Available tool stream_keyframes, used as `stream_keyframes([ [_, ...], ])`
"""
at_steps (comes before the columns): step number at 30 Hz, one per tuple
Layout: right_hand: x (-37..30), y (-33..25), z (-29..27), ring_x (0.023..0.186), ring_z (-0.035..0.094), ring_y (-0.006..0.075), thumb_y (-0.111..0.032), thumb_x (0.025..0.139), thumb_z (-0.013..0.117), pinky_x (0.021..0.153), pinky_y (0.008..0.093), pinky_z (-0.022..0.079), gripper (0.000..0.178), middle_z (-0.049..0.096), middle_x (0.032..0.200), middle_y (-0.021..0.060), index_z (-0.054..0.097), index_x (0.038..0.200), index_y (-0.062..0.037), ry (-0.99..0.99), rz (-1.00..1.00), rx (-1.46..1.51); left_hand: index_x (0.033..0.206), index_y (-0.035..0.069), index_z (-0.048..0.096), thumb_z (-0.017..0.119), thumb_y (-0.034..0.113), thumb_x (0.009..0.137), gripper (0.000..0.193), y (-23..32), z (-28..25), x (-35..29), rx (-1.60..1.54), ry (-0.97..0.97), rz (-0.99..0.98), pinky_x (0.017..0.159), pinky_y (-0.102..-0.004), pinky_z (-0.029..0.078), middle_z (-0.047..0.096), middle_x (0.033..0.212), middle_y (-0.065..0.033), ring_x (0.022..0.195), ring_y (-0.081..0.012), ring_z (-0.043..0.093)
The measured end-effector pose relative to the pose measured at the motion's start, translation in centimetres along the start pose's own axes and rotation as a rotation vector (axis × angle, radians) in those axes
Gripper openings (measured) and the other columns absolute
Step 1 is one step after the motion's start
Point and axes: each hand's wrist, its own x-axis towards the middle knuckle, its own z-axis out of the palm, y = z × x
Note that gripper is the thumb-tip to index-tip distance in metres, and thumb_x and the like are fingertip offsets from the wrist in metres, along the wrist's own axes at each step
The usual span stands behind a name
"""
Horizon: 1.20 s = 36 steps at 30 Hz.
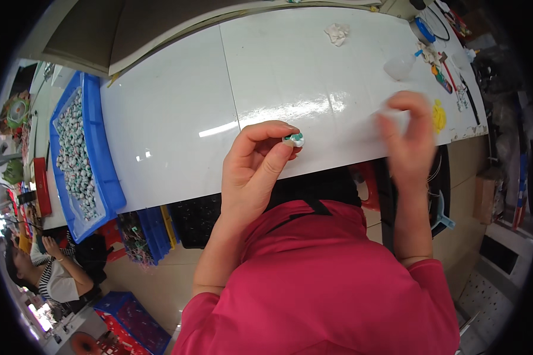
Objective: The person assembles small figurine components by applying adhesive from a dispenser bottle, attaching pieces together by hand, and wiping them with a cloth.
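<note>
My left hand [251, 168] pinches a small green-and-white rounded piece [294, 139] between thumb and fingertips, just above the near edge of the white table [177, 118]. The piece is shiny, and its exact kind is too small to make out. To the right, my right hand [410, 142] is raised over the table near its front edge, blurred by motion. Its thumb and forefinger stand apart, and I see nothing between them. The other fingers are partly hidden.
A blue tray [103, 160] full of small green-and-white pieces [76, 157] stands at the left. Crumpled tissue [337, 34], a translucent bottle [399, 67], a yellow item [438, 116] and several tools lie at the far right. Another person [59, 272] sits at lower left.
</note>
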Motion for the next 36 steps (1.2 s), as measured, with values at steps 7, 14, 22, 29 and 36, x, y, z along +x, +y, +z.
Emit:
stream_keyframes([
  [7, -0.1, -1.5, 5.1, 0.079, 0.055, 0.0233, -0.005, 0.067, 0.076, 0.069, 0.0314, 0.044, 0.029, 0.059, 0.085, 0.0031, 0.058, 0.089, -0.008, -0.194, -0.166, 0.243, 0.106, 0.0, 0.053, 0.054, -0.002, 0.09, 0.016, -0.8, 0.4, 0.6, 0.052, -0.026, 0.056, 0.087, -0.0274, 0.046, 0.056, 0.109, -0.0103, 0.098, -0.0144, 0.056],
  [14, 0.4, -2.1, 3.8, 0.084, 0.056, 0.0226, -0.006, 0.071, 0.073, 0.073, 0.0322, 0.045, 0.025, 0.059, 0.09, 0.0046, 0.059, 0.092, -0.0078, -0.286, -0.103, 0.278, 0.104, 0.0, 0.054, 0.053, -0.004, 0.09, 0.015, -0.2, 0.7, 0.0, 0.188, -0.006, 0.099, 0.085, -0.0266, 0.046, 0.055, 0.108, -0.0104, 0.096, -0.0144, 0.056],
  [22, 7.9, 3.7, 3.5, 0.097, 0.056, 0.0311, -0.009, 0.085, 0.058, 0.084, 0.0379, 0.046, 0.022, 0.058, 0.106, 0.0149, 0.06, 0.107, -0.0059, -0.063, -0.17, -0.501, 0.11, 0.0, 0.052, 0.052, -0.003, 0.09, 0.02, 0.3, 1.6, -0.3, 0.09, 0.11, 0.059, 0.087, -0.0281, 0.047, 0.054, 0.109, -0.0082, 0.098, -0.0135, 0.055],
  [29, 6.6, 0.5, 3.3, 0.081, 0.059, 0.0235, -0.01, 0.085, 0.059, 0.073, 0.0331, 0.047, 0.017, 0.061, 0.096, 0.0103, 0.059, 0.101, -0.0041, -0.379, -0.007, -0.206, 0.11, -0.001, 0.054, 0.053, -0.002, 0.09, 0.019, 0.2, 0.6, -0.3, 0.058, 0.11, 0.096, 0.089, -0.0261, 0.045, 0.053, 0.109, -0.0072, 0.098, -0.0131, 0.055],
  [36, 3.5, -4.5, 2.3, 0.064, 0.045, 0.0054, -0.009, 0.082, 0.063, 0.059, 0.0191, 0.039, 0.009, 0.057, 0.078, -0.0019, 0.06, 0.089, -0.0032, -0.546, 0.341, 0.412, 0.112, 0.0, 0.052, 0.055, -0.003, 0.089, 0.022, -0.1, 0.3, -0.2, 0.048, 0.091, 0.101, 0.088, -0.0254, 0.045, 0.054, 0.109, -0.0074, 0.1, -0.0127, 0.055],
])
